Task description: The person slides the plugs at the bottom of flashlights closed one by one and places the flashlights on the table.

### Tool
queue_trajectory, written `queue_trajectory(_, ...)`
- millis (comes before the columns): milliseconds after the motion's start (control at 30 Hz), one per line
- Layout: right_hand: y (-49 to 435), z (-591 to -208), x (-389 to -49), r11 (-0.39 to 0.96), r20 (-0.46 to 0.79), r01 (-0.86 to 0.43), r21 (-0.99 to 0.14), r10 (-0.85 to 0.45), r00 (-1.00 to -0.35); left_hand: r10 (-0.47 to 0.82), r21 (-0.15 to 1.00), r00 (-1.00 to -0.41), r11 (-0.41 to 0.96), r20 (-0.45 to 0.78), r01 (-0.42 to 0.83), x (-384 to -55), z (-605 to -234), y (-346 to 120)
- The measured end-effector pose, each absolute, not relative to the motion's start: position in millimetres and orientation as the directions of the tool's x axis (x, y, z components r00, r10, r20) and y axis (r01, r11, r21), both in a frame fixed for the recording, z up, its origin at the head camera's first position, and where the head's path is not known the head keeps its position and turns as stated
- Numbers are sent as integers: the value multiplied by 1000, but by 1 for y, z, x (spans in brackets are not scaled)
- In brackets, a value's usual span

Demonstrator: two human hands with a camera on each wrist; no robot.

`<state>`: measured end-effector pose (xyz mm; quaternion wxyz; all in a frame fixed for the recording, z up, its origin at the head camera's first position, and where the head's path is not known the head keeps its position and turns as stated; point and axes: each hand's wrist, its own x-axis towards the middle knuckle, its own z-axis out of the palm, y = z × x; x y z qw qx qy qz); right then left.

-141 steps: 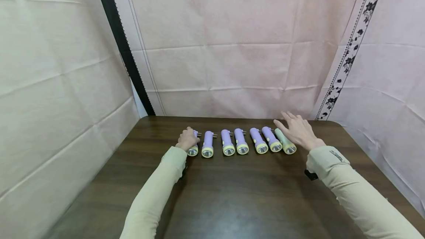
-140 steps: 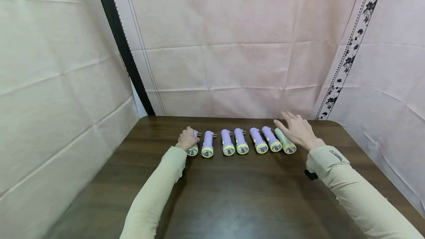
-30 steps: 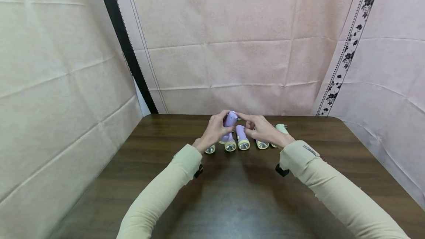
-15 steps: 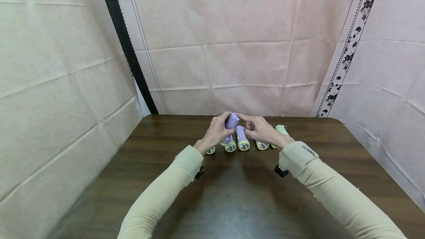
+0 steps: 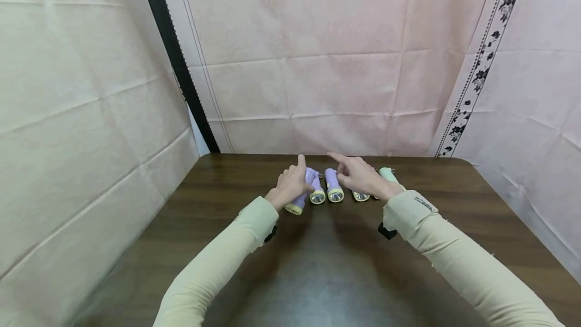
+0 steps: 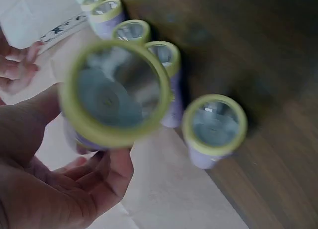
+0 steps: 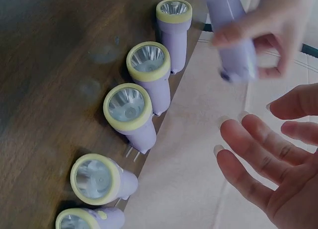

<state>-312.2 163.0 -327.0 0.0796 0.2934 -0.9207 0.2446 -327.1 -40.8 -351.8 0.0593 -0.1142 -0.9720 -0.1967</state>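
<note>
My left hand [image 5: 288, 183] grips a purple flashlight [image 5: 297, 203] with a yellow rim, raised and tilted, its lens end toward me. In the left wrist view its lens [image 6: 112, 97] faces the camera, the thumb and fingers wrapping the body behind it. A small dark part shows at the tail of that flashlight [image 7: 233, 45] in the right wrist view. Close by on the right, my right hand [image 5: 360, 174] holds nothing. Its fingers [image 7: 248, 149] are spread and slightly bent, apart from the flashlight; in the head view the index finger points toward the left hand.
Several purple flashlights [image 5: 333, 185] lie in a row on the dark wooden table [image 5: 317, 266], lenses facing me. Thin metal prongs [image 7: 133, 153] stick out beside some tails. A mint-green flashlight [image 5: 388, 174] ends the row at right, partly behind the right hand. Pale cloth [image 5: 317, 64] hangs behind.
The left hand has taken the leftmost flashlight from the row and moved right. Both hands met at its tail; now the left has lowered it away from the right fingertips.
</note>
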Motion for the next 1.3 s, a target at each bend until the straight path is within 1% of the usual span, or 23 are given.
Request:
queue_trajectory(67,165,-326,-312,719,292,-572,-395,-493,-820,191,326,-971,917,145,229,-326,-358,-45)
queue_trajectory(167,168,-325,-313,734,280,-558,-387,-483,-830,216,280,-967,928,139,247,-324,-370,-49)
queue_trajectory(433,171,-328,-312,732,245,-532,-424,-473,-846,258,215,-954,933,153,287,-317,-399,-49)
queue_trajectory(700,177,-328,-313,732,243,-528,-430,-470,-849,285,123,-949,946,131,301,-318,-412,-43)
queue_trajectory(900,180,-329,-316,729,248,-531,-432,-470,-847,287,120,-949,946,130,302,-319,-413,-41)
queue_trajectory(1100,184,-331,-318,732,242,-527,-431,-468,-850,260,152,-957,949,125,278,-317,-408,-38)
queue_trajectory(1200,186,-333,-318,735,251,-530,-423,-467,-848,230,147,-961,956,151,252,-318,-399,-40)
queue_trajectory(1300,188,-334,-319,732,266,-540,-415,-469,-842,200,132,-956,964,215,231,-327,-389,-46)
